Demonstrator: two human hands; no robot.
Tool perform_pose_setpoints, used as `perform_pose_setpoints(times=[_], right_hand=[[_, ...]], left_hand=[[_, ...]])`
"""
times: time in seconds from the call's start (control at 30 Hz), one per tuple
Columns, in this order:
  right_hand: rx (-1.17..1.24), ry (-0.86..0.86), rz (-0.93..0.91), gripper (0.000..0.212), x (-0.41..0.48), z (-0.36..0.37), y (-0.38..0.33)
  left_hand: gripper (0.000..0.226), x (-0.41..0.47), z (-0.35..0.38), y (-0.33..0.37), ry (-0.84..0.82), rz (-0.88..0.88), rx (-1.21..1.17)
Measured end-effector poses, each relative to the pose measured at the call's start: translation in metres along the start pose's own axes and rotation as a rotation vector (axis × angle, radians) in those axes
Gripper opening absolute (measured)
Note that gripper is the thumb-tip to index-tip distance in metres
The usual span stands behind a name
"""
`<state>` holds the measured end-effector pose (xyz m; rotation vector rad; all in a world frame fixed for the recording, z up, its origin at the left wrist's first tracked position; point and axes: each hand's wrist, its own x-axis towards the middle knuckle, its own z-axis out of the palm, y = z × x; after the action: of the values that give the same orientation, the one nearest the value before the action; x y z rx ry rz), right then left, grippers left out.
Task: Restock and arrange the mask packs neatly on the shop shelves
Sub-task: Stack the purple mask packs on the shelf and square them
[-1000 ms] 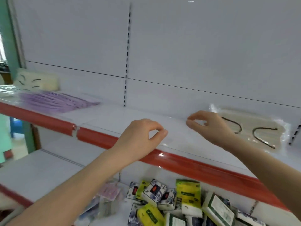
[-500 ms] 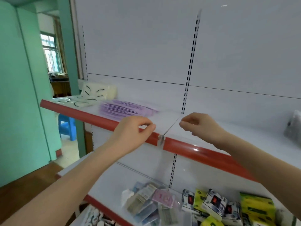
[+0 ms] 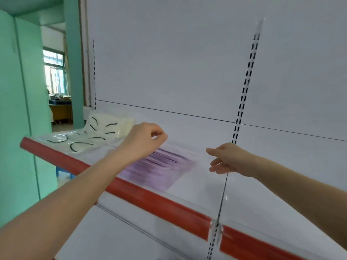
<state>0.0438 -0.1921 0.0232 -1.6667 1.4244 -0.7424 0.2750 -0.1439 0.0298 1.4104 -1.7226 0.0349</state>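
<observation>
A purple mask pack [image 3: 159, 167] in clear wrap lies flat on the white shelf [image 3: 262, 175], near its red front edge [image 3: 159, 201]. My left hand [image 3: 142, 141] hovers over the pack's far left corner with thumb and forefinger pinched together; nothing shows between them. My right hand [image 3: 225, 159] hangs just right of the pack's right edge, fingers loosely curled and apart, holding nothing. Cream mask packs [image 3: 110, 124] with black ear loops lean against the back panel at the far left. More clear-wrapped packs [image 3: 75, 142] lie flat in front of them.
A slotted upright [image 3: 246, 87] runs down the white back panel behind my right hand. A lower white shelf [image 3: 122, 237] sits below. Beyond the shelf's left end are a green wall [image 3: 18, 109], a blue stool [image 3: 63, 171] and a doorway with a window [image 3: 55, 72].
The view has swung left and up. Both hands moved left along the shelf and forward, from its front edge to either side of the purple pack. The products on the lower shelf left the view.
</observation>
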Motion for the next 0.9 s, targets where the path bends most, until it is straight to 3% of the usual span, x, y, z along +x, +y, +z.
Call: perform_pose_setpoints(times=[0.23, 0.43, 0.53, 0.6, 0.67, 0.9], right_hand=[[0.149, 0.023, 0.145, 0.066, 0.050, 0.011, 0.001], [0.221, 0.076, 0.198, 0.059, 0.076, 0.027, 0.001], [0.262, 0.127, 0.235, 0.055, 0.084, 0.033, -0.003], [0.269, 0.147, 0.253, 0.040, 0.085, 0.037, -0.007], [0.289, 0.176, 0.262, 0.025, 0.086, 0.042, -0.010], [0.393, 0.177, 0.343, 0.020, 0.101, 0.052, -0.005]], left_hand=[[0.034, 0.061, 0.006, -0.057, -0.159, -0.125, 0.208], [0.047, 0.098, 0.016, -0.100, -0.415, -0.203, 0.324], [0.041, 0.108, 0.024, -0.115, -0.551, -0.205, 0.270], [0.035, 0.111, 0.029, -0.123, -0.621, -0.204, 0.189], [0.030, 0.114, 0.034, -0.130, -0.663, -0.183, 0.164], [0.029, 0.117, 0.045, -0.136, -0.730, -0.095, 0.211]])
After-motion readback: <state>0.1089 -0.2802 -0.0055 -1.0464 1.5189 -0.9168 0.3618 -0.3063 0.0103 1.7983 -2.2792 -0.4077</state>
